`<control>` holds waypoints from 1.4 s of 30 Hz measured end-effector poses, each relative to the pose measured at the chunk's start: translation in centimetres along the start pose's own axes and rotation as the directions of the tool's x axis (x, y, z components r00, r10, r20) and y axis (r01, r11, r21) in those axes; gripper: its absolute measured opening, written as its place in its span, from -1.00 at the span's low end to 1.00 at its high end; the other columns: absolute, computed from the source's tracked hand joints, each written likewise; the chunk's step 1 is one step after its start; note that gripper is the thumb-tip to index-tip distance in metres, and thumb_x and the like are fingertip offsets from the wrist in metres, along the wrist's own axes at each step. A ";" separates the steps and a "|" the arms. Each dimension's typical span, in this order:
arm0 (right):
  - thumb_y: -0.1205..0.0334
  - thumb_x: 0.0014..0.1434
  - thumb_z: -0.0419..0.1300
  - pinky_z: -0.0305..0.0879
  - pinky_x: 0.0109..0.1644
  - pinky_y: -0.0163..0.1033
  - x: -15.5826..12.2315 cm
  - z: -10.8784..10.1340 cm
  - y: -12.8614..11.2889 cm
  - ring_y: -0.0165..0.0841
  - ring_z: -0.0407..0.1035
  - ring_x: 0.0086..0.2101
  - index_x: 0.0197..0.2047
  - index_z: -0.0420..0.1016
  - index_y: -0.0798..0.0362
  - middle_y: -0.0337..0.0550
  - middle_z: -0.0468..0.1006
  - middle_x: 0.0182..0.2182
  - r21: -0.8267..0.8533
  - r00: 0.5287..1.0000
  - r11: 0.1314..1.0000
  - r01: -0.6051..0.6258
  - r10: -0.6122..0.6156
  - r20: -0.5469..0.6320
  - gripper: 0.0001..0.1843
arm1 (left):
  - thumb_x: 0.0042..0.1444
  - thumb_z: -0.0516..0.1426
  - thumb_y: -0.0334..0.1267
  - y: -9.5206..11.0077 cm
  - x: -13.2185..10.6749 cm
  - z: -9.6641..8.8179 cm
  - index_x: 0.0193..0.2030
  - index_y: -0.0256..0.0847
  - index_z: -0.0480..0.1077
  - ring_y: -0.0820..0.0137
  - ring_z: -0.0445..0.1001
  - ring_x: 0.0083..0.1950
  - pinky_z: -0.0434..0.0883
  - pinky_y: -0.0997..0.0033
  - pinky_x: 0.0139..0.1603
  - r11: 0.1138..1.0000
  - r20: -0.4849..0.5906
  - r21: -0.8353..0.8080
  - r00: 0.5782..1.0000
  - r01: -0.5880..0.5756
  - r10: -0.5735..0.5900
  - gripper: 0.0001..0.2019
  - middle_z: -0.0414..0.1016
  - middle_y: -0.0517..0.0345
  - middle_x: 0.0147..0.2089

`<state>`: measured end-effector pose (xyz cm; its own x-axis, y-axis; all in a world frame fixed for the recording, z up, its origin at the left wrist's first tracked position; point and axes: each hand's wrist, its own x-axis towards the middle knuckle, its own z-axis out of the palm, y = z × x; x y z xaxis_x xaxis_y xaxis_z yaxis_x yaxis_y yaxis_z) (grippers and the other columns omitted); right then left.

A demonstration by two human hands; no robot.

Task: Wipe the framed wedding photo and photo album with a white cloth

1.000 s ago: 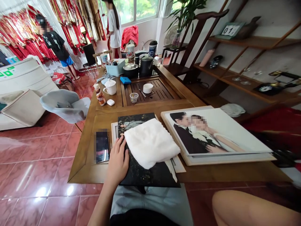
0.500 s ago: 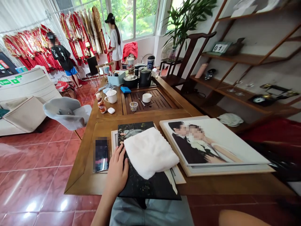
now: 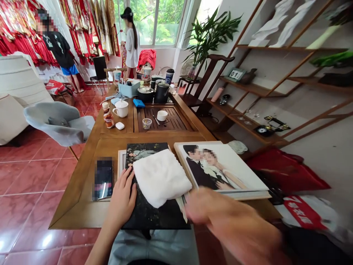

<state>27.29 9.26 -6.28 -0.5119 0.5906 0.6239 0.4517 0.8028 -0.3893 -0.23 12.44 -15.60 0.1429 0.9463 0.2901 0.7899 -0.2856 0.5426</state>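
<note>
My left hand [image 3: 121, 200] lies flat, fingers spread, on the left edge of a dark photo panel [image 3: 149, 215] at the near edge of the wooden table [image 3: 82, 191]. A folded white cloth [image 3: 160, 176] rests on that panel. My right hand [image 3: 205, 206] is blurred by motion just right of the panel and cloth, low over the table's front edge; its fingers cannot be made out. A large framed portrait [image 3: 234, 173] lies flat to the right. A phone [image 3: 103, 179] lies left of my left hand.
Further back on the table stand a tea tray [image 3: 165, 119], cups, a kettle, a bottle [image 3: 107, 116] and a blue box. A grey chair [image 3: 57, 123] stands to the left. Wooden shelves line the right wall. Two people stand by hanging red garments at the back.
My right hand has come into view from the lower right and swept toward the cloth. The camera has shifted right and slightly up. My left hand has stayed on the panel.
</note>
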 end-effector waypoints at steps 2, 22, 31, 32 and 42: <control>0.11 0.22 0.18 0.40 0.18 0.20 1.8 2.0 2.7 -0.02 0.46 0.10 0.27 0.42 -0.20 -0.08 0.57 0.11 0.035 1.000 0.999 -0.025 0.026 -0.014 -0.47 | 0.44 -0.07 -0.26 0.2 0.0 0.0 0.47 -0.07 0.14 0.14 0.08 0.55 0.17 -0.14 0.49 1.000 0.004 0.001 1.000 0.003 -0.003 -0.52 0.17 -0.04 0.51; -0.30 0.04 0.33 -0.21 0.47 0.32 3.2 5.7 8.6 0.07 0.02 0.40 0.43 0.26 -0.09 -0.01 0.23 0.41 -0.284 0.912 0.957 -0.059 0.167 0.373 -0.03 | 0.46 -0.08 -0.22 0.9 0.1 -0.3 0.46 -0.16 0.13 0.13 0.04 0.56 0.15 -0.12 0.50 0.999 0.055 0.017 0.998 0.030 -0.031 -0.53 0.13 -0.08 0.53; -0.31 0.05 0.33 -0.17 0.46 0.28 0.4 4.9 6.4 0.06 0.04 0.39 0.43 0.26 -0.11 -0.04 0.24 0.41 -0.242 0.910 0.969 0.047 0.059 0.411 -0.04 | 0.45 -0.07 -0.25 0.9 0.1 -0.5 0.46 -0.12 0.12 0.13 0.03 0.56 0.13 -0.12 0.51 0.999 0.067 0.031 0.998 0.013 -0.015 -0.53 0.14 -0.03 0.53; -0.29 0.05 0.34 -0.15 0.46 0.28 0.7 4.9 6.7 0.06 0.06 0.39 0.42 0.28 -0.10 -0.04 0.25 0.40 -0.244 0.910 0.969 0.040 0.065 0.409 -0.05 | 0.46 -0.07 -0.24 0.9 0.1 -0.5 0.46 -0.13 0.12 0.13 0.03 0.56 0.13 -0.12 0.51 0.999 0.068 0.031 0.998 0.011 -0.013 -0.53 0.14 -0.04 0.53; -0.25 0.07 0.34 -0.15 0.46 0.29 2.9 5.9 8.5 0.06 0.09 0.37 0.38 0.35 -0.08 -0.01 0.33 0.36 -0.276 0.935 0.961 -0.027 0.122 0.333 -0.13 | 0.46 -0.08 -0.23 1.0 0.3 -0.7 0.47 -0.12 0.11 0.14 0.02 0.57 0.13 -0.11 0.51 0.999 0.066 0.030 0.998 0.017 -0.019 -0.52 0.12 -0.04 0.53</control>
<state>25.33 18.33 -11.79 -0.6668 0.6778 0.3098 0.6496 0.7324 -0.2039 0.17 12.31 -14.49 0.1673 0.9594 0.2272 0.8095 -0.2652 0.5239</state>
